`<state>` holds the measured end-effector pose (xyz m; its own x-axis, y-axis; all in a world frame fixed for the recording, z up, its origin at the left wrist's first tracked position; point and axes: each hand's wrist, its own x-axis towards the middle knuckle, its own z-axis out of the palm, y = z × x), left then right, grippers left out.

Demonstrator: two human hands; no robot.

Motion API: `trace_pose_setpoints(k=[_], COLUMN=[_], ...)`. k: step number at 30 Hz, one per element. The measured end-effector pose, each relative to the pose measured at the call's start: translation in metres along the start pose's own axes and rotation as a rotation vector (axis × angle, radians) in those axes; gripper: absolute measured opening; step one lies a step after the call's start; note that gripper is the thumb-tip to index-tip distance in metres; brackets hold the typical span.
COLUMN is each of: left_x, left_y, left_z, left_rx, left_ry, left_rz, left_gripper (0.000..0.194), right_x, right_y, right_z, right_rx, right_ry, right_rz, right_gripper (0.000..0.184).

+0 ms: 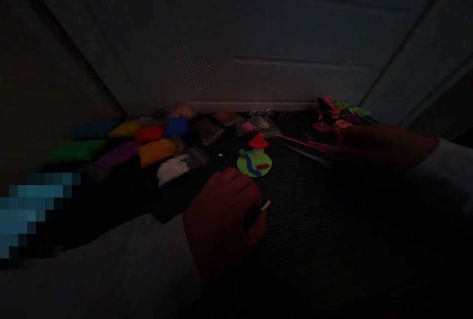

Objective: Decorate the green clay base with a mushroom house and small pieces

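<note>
My left hand is closed in the lower middle, with a small white piece of clay pinched at its fingertips. Just beyond it lies a light-green clay disc bearing a red-capped mushroom, a blue winding strip, a dark-green ball and a red-brown piece. On the right, the fingers of my right hand are closed at the near end of a thin pink modelling tool; darkness hides the fingertips. A pointed metal blade lies beside that tool.
Several colored clay packs, including a green one and an orange one, lie on the left. An opened bag of white clay is nearer. Clay flowers sit at the back right. Behind the dark table stands a pale panel.
</note>
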<state>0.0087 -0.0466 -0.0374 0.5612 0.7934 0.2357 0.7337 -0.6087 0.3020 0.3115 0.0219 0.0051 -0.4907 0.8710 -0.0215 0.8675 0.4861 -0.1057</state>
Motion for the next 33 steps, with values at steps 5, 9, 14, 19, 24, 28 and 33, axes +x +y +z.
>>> trace_pose_setpoints(k=[5,9,14,19,24,28,33], left_x=[-0.002,-0.002,-0.001,-0.003,-0.001,0.001,0.001], left_y=[-0.002,-0.002,0.0,0.0,-0.004,-0.008,-0.007], left_z=[0.002,0.001,0.0,-0.005,-0.008,-0.007,-0.005], left_rx=[-0.001,0.011,-0.025,-0.067,-0.043,-0.014,-0.029], left_ry=[0.006,-0.004,-0.011,0.038,0.114,0.134,0.083], left_rz=[0.02,0.028,0.015,0.004,0.032,0.058,0.043], left_gripper=[0.012,0.014,0.013,0.01,0.013,0.012,0.011], right_x=[-0.024,-0.025,-0.025,-0.028,-0.028,-0.029,-0.029], right_y=[-0.075,-0.111,-0.115,-0.116,-0.117,-0.118,-0.119], right_z=[0.015,0.049,0.068,0.064,0.065,0.065,0.063], right_rx=[0.122,0.085,0.037,0.015,-0.015,-0.012,-0.025], right_ry=[0.19,0.264,0.247,0.275,0.297,0.306,0.347], right_rz=[-0.119,-0.253,-0.305,-0.362,-0.378,-0.382,-0.395], right_gripper=[0.022,0.024,0.028,0.028,0.028,0.026,0.026])
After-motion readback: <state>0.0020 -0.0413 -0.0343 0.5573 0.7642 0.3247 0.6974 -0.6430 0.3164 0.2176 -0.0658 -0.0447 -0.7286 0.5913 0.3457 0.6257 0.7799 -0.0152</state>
